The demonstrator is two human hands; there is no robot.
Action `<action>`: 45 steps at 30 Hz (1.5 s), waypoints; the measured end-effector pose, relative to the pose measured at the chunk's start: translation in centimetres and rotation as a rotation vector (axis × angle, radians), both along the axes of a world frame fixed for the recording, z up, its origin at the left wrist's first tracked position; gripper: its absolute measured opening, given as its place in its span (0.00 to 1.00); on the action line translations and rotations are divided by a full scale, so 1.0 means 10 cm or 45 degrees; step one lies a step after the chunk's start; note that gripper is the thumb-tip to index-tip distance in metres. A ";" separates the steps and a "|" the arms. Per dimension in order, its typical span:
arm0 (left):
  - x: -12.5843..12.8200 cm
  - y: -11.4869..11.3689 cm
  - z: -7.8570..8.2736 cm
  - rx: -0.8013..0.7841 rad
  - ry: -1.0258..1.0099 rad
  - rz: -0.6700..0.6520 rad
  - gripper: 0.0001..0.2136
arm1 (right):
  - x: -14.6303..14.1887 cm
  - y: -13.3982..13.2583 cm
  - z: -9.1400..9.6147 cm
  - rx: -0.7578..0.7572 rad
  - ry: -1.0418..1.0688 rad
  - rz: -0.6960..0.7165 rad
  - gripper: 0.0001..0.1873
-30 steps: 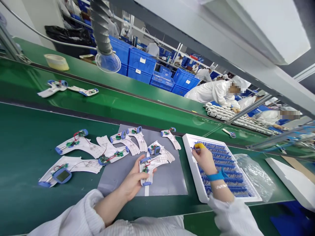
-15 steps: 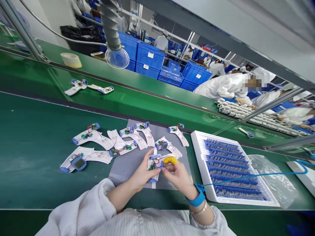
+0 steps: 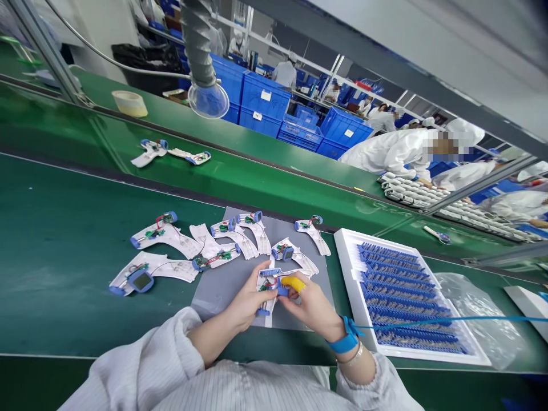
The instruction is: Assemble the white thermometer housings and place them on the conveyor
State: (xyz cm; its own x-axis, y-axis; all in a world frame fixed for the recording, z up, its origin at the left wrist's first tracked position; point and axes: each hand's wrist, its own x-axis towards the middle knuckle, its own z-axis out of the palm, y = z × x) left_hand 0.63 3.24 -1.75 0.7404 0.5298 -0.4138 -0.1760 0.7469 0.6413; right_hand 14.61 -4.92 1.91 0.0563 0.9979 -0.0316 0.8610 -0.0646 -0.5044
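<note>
My left hand [image 3: 247, 301] is wrapped round a white handheld thermometer half-shell [image 3: 265, 281] with blue ends, a green circuit board and red wires. My right hand [image 3: 311, 307] wears a yellow finger cot [image 3: 293, 282] and pinches a small blue plastic part [image 3: 282, 290] against the shell's right side. Whether that part sits in the shell cannot be made out, since the fingers cover the contact. Just beyond my hands lies another opened thermometer half [image 3: 295, 256] with a blue-framed display.
Several wired thermometer halves [image 3: 160, 269] lie left of and behind the grey mat [image 3: 209, 291]. On the right stand a white foam tray [image 3: 349, 285] of blue parts and a plastic bag [image 3: 475, 308]. A blue cord [image 3: 406, 324] runs from my right wrist. Beyond is a green conveyor belt [image 3: 265, 177].
My right fingers have turned slightly, and more of the blue part shows beneath the finger cot. The thermometer pieces on the belt have shifted right. My left hand keeps its hold.
</note>
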 end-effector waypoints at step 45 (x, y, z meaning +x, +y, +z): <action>0.09 0.15 -0.21 -0.147 0.008 0.082 0.11 | 1.33 1.58 -0.03 0.131 -0.233 -0.282 0.22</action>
